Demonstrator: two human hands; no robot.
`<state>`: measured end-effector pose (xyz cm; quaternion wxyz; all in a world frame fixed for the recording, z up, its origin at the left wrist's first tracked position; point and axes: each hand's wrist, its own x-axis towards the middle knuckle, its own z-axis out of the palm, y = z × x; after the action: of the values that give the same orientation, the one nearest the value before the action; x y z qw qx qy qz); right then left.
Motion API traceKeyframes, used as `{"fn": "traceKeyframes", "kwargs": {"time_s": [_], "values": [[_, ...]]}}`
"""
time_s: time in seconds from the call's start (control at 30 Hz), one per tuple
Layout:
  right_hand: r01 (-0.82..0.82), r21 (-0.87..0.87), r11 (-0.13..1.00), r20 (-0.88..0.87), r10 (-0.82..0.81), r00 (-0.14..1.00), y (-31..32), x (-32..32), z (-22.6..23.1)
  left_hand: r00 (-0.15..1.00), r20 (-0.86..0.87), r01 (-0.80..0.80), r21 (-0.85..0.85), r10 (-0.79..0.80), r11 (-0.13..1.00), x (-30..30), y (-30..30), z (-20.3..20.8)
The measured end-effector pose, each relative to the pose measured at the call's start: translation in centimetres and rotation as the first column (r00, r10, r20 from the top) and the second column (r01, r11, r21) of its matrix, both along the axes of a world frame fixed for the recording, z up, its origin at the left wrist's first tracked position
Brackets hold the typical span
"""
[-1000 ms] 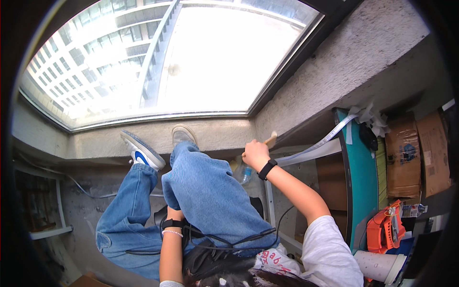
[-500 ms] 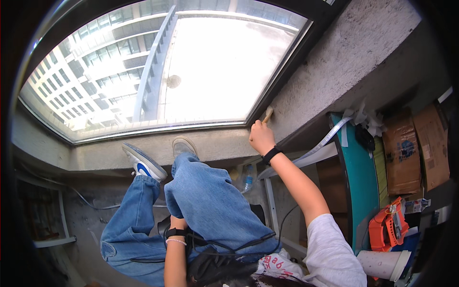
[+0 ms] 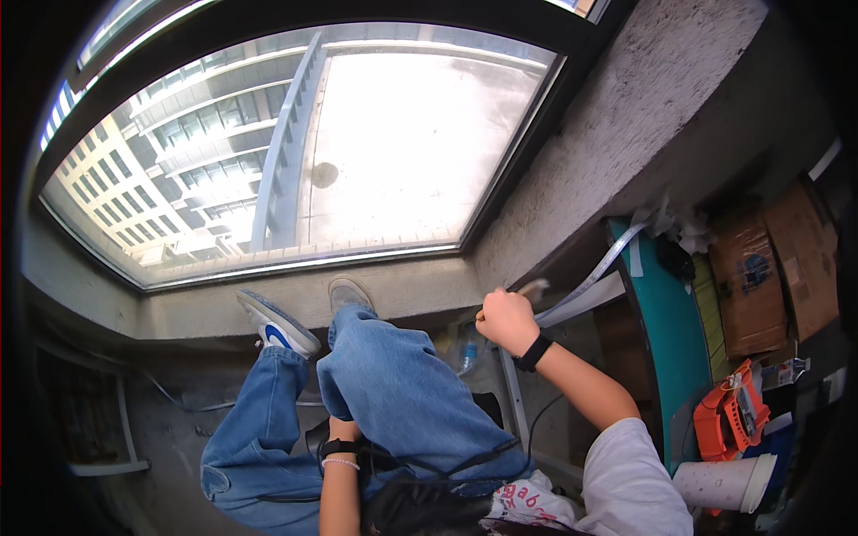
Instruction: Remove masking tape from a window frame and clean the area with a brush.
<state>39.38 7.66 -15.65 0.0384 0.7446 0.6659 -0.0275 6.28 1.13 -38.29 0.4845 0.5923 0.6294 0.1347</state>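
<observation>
My right hand (image 3: 508, 320) is closed in a fist around a small brush (image 3: 534, 288) with a wooden handle. Its pale bristled head sticks out above the knuckles, near the lower edge of the concrete wall beside the window, apart from that wall. Most of the handle is hidden in my palm. My left hand (image 3: 344, 430) rests low by my bent right knee. The denim leg covers its fingers, so what they do is hidden.
A window (image 3: 393, 161) in a dark frame stands above the concrete sill (image 3: 420, 282) where my shoes rest. A water bottle (image 3: 467, 354) is below the right hand. On the right are a teal board (image 3: 657, 330), cardboard boxes (image 3: 749, 277), an orange plastic item (image 3: 728, 406) and a white bucket (image 3: 719, 482).
My right hand and the brush have moved down and slightly right, away from the window corner and wall. The whole view has tilted a little. The left hand stays by the knee.
</observation>
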Motion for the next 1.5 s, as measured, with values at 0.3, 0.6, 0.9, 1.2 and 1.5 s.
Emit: {"fn": "traceKeyframes", "kwargs": {"time_s": [0.3,0.6,0.9,1.2,1.5], "values": [[-0.257,0.451,0.855,0.038,0.269,0.962,5.7,2.6,-1.6,0.996,-0.06,0.067,-0.011,-0.067,0.998,0.0,0.5,-0.7],[-0.066,0.279,0.958,0.128,0.031,0.991,4.1,3.2,-1.6,0.996,-0.07,0.054,0.008,-0.053,0.999,0.3,0.5,1.5],[0.009,0.218,0.976,-0.037,-0.001,0.999,-2.4,0.2,3.6,0.987,-0.087,0.14,0.071,-0.134,0.988,-1.1,0.4,-3.5],[-0.206,0.489,0.847,0.071,0.197,0.978,3.4,3.7,1.0,0.948,-0.185,0.267,0.026,-0.257,0.963,0.7,1.4,3.1],[-0.058,0.441,0.896,0.024,0.053,0.998,-1.5,3.6,1.3,0.972,-0.192,0.169,0.184,-0.133,0.968,-1.4,0.6,-6.9]]}}
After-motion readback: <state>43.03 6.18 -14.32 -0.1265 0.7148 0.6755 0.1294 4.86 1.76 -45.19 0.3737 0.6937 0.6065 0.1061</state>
